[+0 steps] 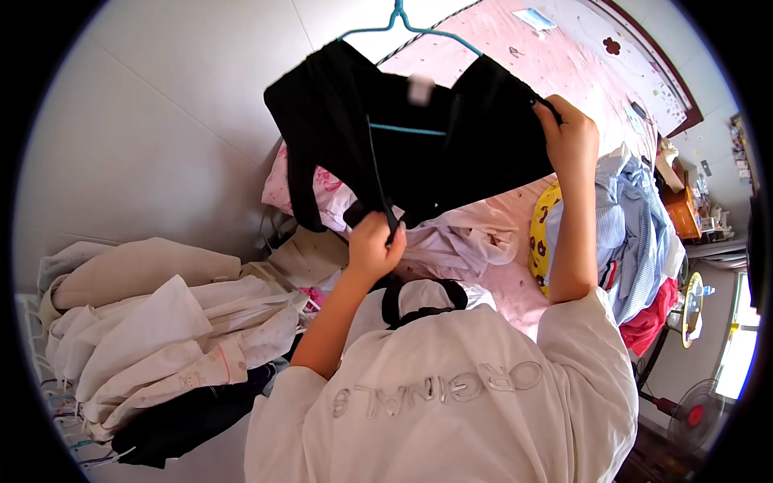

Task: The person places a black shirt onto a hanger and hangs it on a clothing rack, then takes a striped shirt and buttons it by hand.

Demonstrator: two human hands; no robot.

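Observation:
A black top point(491, 121) hangs on a blue clothes hanger point(451, 35), whose hook rises out of view at the upper edge. The top's front opening hangs apart, showing a pale neck label and the hanger's lower bar inside. My left hand point(374, 248) is closed around the lower front edge of the top. Higher up, my right hand point(570, 133) pinches the top at its right shoulder side, thumb against the cloth. The cloth hides some of the fingertips.
At left lies a pile of light clothes point(161, 314) on hangers, with a dark garment point(193, 419) below. Behind is a bed with a pink sheet point(515, 298). Blue striped clothes point(632, 201) are heaped at right, near a yellow patterned item point(546, 233) and a fan point(696, 414).

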